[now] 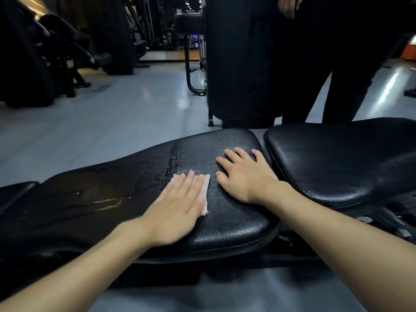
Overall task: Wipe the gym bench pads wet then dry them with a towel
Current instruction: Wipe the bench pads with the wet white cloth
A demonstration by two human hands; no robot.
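Note:
A long black bench back pad (229,219) lies across the lower middle, its right part glistening wet and its left part worn and cracked. My left hand (177,206) presses flat, fingers straight, on a small pale cloth (205,190) lying on the pad. Only the cloth's far and right edges show past my fingers. Just to the right, my right hand (245,174) rests flat on the wet pad with fingers spread and nothing in it. A separate black seat pad (342,161) sits to the right, across a narrow gap.
A person in dark clothes (337,64) stands behind the seat pad, one hand at the top edge. A tall black upright pad (238,59) stands behind the bench. Black gym machines (45,52) fill the far left. Shiny grey floor (101,113) lies between.

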